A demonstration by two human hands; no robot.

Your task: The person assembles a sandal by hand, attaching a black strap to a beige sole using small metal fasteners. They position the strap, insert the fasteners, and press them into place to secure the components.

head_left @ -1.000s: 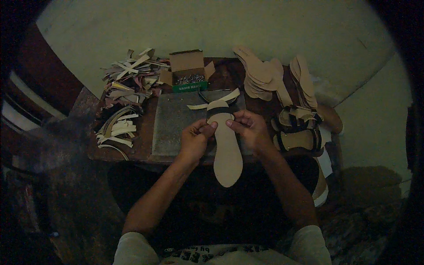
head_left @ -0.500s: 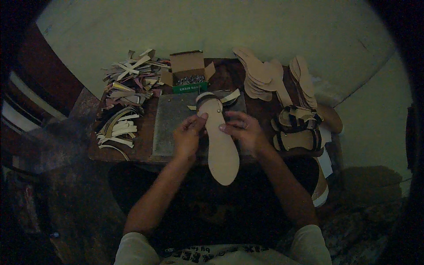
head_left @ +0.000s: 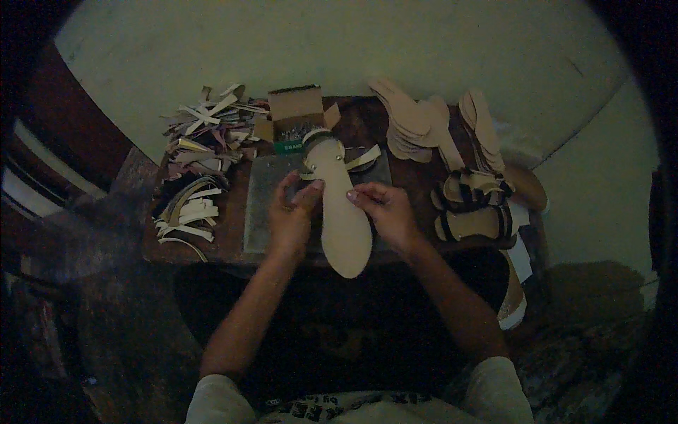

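Between my hands is a pale tan sandal sole [head_left: 345, 226], its wide rounded end toward me. A dark strap [head_left: 321, 133] crosses its far end, and shiny nail heads show on the surface there. My left hand [head_left: 291, 212] pinches the sole's left edge near the middle. On the opposite edge, my right hand [head_left: 387, 212] grips it between thumb and fingers. Beneath the sole's far part, loose pale and dark strap pieces [head_left: 364, 160] stick out to the right. A grey slab [head_left: 263, 212] lies under the hands on the wooden table.
A cardboard box [head_left: 295, 109] of small nails stands open behind the slab. Heaped strap strips [head_left: 191, 205] cover the table's left side. Stacked soles [head_left: 409, 124] lie at the back right, beside another stack [head_left: 482, 127]. Dark-strapped sandals [head_left: 474, 220] rest at the right front.
The sole has shifted away from me and slightly left, its far end now overlapping the nail box. My right hand's fingers have drawn in closer on its edge.
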